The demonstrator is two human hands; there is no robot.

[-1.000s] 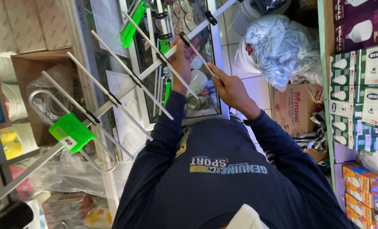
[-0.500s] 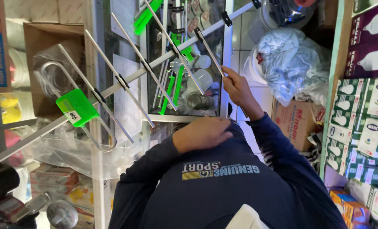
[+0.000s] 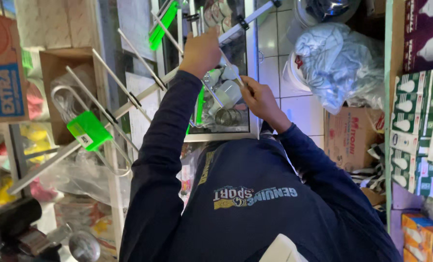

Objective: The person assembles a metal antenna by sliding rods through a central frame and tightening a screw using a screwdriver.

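We see the left hand (image 3: 202,51) closed around the antenna boom (image 3: 143,94) above the glass case (image 3: 248,82), the right hand (image 3: 257,97) pinching an antenna rod (image 3: 232,68) beside it.

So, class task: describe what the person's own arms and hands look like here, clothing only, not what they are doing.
Both arms are covered by long dark navy sleeves that end at the wrists: the left sleeve and the right sleeve belong to one sweatshirt with a printed chest design. The left hand and right hand are bare, with no gloves; no watch or rings can be seen.
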